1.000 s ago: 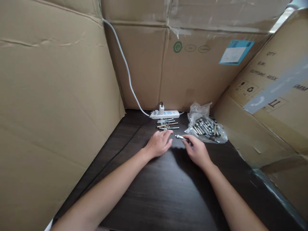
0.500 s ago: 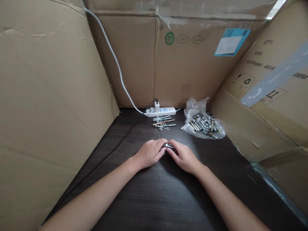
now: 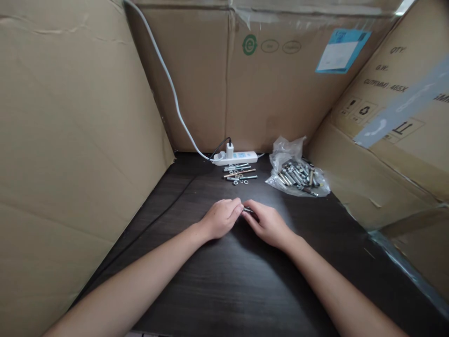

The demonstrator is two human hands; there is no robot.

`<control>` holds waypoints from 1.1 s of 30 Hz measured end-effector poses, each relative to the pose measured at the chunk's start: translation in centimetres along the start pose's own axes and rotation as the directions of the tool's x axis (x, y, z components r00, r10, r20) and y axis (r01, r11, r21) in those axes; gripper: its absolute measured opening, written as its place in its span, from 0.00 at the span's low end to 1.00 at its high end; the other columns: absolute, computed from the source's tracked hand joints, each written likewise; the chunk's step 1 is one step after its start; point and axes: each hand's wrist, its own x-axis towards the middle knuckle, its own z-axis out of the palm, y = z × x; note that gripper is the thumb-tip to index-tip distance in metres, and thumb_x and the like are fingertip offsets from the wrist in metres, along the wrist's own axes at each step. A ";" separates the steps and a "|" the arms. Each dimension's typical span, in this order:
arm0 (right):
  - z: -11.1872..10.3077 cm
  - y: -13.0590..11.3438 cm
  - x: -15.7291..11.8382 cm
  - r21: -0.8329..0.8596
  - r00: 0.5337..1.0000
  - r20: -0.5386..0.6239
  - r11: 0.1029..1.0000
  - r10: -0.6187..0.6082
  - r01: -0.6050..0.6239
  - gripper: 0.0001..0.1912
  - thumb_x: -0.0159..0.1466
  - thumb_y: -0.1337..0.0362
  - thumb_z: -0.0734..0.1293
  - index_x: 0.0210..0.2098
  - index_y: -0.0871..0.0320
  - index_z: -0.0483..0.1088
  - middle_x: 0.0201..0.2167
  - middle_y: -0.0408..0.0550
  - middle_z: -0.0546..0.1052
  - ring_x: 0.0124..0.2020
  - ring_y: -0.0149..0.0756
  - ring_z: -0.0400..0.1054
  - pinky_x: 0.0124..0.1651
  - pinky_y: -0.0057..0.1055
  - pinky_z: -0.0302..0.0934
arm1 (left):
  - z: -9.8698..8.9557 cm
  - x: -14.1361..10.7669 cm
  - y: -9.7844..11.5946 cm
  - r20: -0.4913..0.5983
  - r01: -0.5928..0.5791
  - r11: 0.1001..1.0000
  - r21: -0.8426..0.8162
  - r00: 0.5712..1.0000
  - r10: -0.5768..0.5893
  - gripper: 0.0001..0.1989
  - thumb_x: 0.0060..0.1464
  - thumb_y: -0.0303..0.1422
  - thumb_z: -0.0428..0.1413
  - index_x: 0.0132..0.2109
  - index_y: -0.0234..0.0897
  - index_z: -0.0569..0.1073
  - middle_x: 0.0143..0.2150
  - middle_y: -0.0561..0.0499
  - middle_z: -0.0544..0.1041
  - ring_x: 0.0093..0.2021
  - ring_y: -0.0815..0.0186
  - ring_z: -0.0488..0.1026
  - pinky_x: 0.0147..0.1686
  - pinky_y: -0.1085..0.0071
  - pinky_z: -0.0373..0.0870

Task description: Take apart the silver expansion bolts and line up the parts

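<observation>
A shiny metal bolt [image 3: 248, 210] lies across the gap between my two hands, just above the dark table. My right hand [image 3: 268, 222] is closed around its shank, with thumb below and fingers above. At the bolt's left end, my left hand [image 3: 221, 217] pinches with thumb and fingertips pressed together. Those fingers cover that end, so whether a nut sits there is hidden. Beyond the hands, several long bolts [image 3: 242, 173] lie in rows with loose nuts and washers [image 3: 235, 182] among them.
A clear plastic bag [image 3: 278, 161] of metal expansion bolts [image 3: 298, 175] lies at the back right. Behind the loose bolts is a white power strip [image 3: 242, 158] with a plugged-in charger [image 3: 229, 150]. A black cable [image 3: 164, 210] runs along the left. Cardboard walls [image 3: 189, 89] enclose the table.
My left fingers have closed further over the bolt's end, covering the bright metal piece that showed between the hands. The camera view has tilted slightly downward.
</observation>
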 end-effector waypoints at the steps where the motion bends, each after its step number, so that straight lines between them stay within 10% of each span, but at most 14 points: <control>1: 0.0 -0.1 0.0 -0.003 1.000 -0.002 1.000 -0.007 0.007 0.09 0.66 0.60 0.58 0.41 0.55 0.66 0.35 0.47 0.76 0.34 0.35 0.69 0.35 0.28 0.58 | 0.0 0.0 -0.1 -0.005 0.004 1.000 -0.002 1.000 -0.004 0.17 0.65 0.37 0.36 0.31 0.38 0.63 0.28 0.53 0.69 0.32 0.66 0.68 0.35 0.70 0.63; 8: 0.4 0.3 0.1 0.005 0.998 -0.062 1.000 0.025 -0.025 0.08 0.64 0.63 0.59 0.42 0.55 0.66 0.33 0.45 0.75 0.31 0.34 0.68 0.33 0.27 0.57 | 0.0 0.1 0.8 -0.140 0.006 0.994 -0.113 0.990 -0.022 0.08 0.61 0.34 0.42 0.44 0.40 0.63 0.37 0.52 0.71 0.37 0.66 0.69 0.40 0.70 0.65; 33: 0.6 0.8 0.4 0.165 0.987 -0.157 0.986 0.043 -0.017 0.08 0.63 0.62 0.60 0.40 0.56 0.67 0.27 0.42 0.73 0.26 0.30 0.64 0.30 0.24 0.56 | 0.3 0.2 0.6 -0.078 0.042 0.980 -0.196 0.995 -0.058 0.06 0.60 0.32 0.44 0.43 0.39 0.61 0.37 0.53 0.69 0.37 0.67 0.68 0.40 0.70 0.64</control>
